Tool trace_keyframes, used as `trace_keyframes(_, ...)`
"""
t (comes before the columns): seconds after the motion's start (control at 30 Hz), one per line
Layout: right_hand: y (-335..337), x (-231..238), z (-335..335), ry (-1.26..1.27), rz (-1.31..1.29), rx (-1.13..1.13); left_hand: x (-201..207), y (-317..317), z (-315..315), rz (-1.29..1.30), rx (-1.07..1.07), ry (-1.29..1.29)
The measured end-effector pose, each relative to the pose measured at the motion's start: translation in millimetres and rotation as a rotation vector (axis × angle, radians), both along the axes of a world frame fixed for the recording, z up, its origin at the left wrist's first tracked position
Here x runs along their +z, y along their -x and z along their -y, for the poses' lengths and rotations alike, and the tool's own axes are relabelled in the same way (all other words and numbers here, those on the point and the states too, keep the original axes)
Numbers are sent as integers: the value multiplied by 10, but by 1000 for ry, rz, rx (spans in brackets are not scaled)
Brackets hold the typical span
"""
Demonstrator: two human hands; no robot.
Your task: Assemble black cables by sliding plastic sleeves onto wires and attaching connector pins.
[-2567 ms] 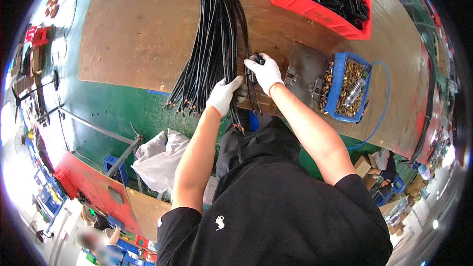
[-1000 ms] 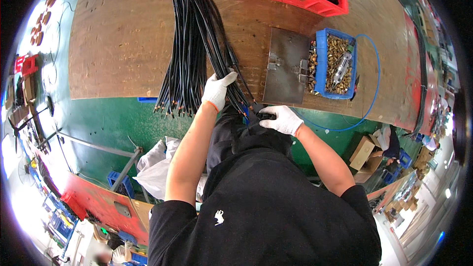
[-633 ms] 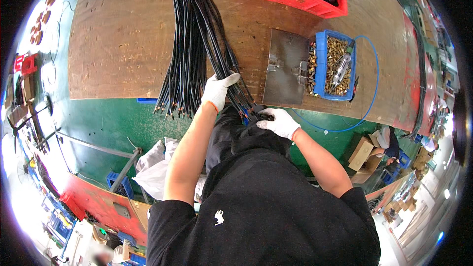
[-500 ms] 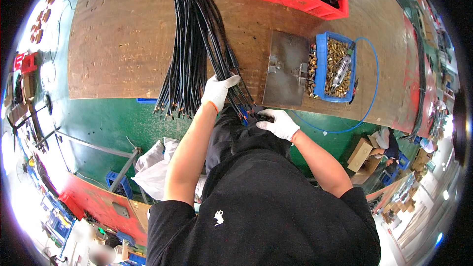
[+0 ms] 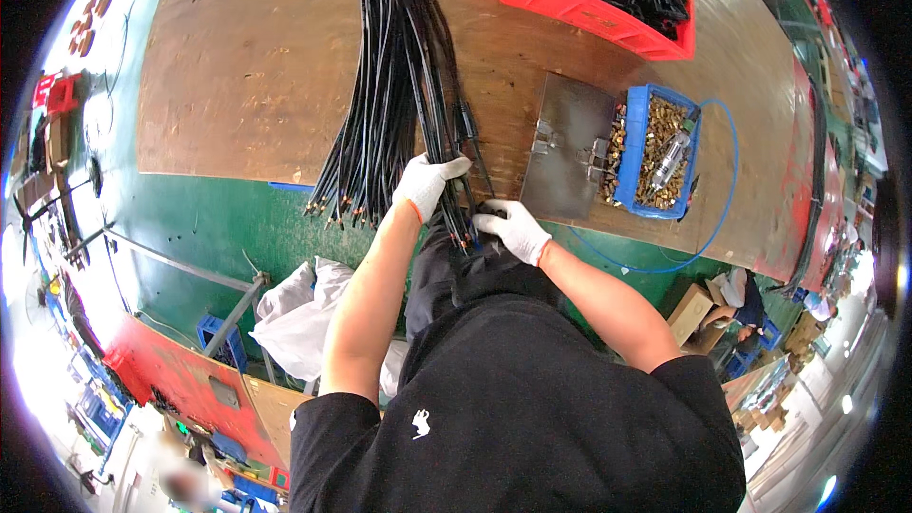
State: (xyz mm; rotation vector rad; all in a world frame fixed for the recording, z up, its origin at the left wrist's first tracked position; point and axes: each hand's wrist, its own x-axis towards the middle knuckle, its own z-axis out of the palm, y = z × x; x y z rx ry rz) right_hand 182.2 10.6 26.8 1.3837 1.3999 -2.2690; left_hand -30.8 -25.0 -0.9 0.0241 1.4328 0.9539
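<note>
A long bundle of black cables (image 5: 389,66) lies over the table and hangs past its near edge, the ends bare and copper-coloured. My left hand (image 5: 423,187), in a white glove, is closed around several cables split off on the bundle's right side. Just right of it, above my lap, my right hand (image 5: 513,231), also gloved, has its fingers bent together where a single black cable runs down to them; the fingertips are partly hidden. Higher on that cable sits a thicker black sleeve-like piece (image 5: 465,122).
A red bin (image 5: 589,14) of black tubular parts stands at the far right. Nearer are a flat metal plate (image 5: 568,142) and a blue bin (image 5: 631,147) of brass-coloured fittings, with a clear-bodied tool (image 5: 672,160) on a blue hose (image 5: 731,171). White sacks (image 5: 302,318) lie below left.
The thicker black piece now shows up on the cable, where none was seen before. My right hand has shifted slightly left, closer to my left hand. The whole view has shifted a little.
</note>
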Motion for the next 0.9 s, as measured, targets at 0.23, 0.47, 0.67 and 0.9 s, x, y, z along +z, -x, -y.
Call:
trace_keyframes(0.23,587,-370,-507,-450,144,104,181,68,73,-224,3,29)
trace_keyframes(0.47,1034,-423,-1081,-277,180,-165,-17,162,216,-42,135,-27)
trace_keyframes(0.67,560,-77,-866,-295,56,25,-18,157,190,172,239,-58)
trace_keyframes(0.9,-196,282,-442,-488,159,452,-47,2,120,201,208,-85)
